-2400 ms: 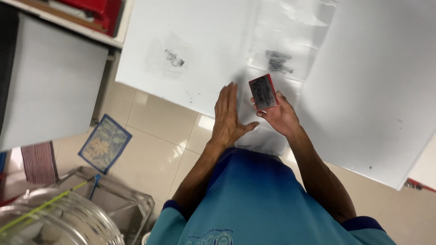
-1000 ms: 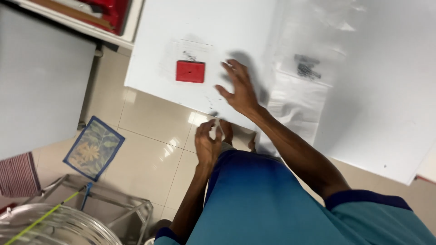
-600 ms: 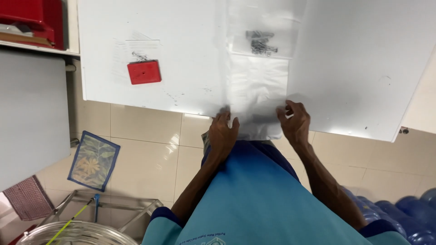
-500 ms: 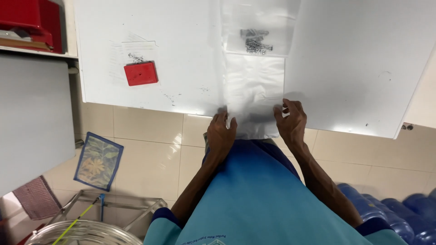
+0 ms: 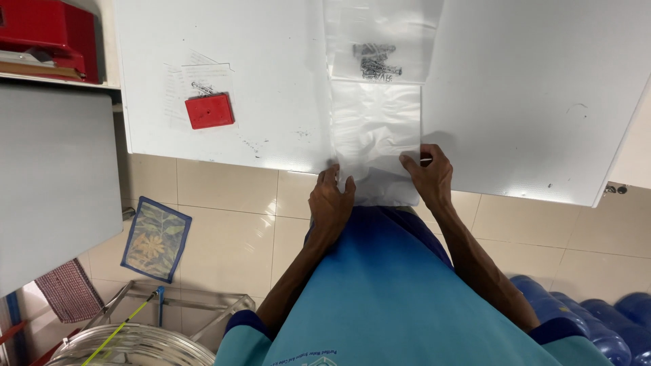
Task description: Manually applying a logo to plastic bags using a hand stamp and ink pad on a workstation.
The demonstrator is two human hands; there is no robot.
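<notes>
White flat tabletop [image 5: 542, 102] over beige tiled floor [image 5: 224, 230]. Clear plastic bag [image 5: 376, 135] at near edge; left hand [image 5: 330, 203] and right hand [image 5: 428, 175] pinch its corners. Red rectangular block [image 5: 210, 110] lies well apart.

A clear plastic bag [image 5: 375, 129] lies flat and crumpled on the white desk [image 5: 542, 102], its near end hanging over the desk's near edge. At its far end lies a heap of small dark screws [image 5: 375, 62].
</notes>
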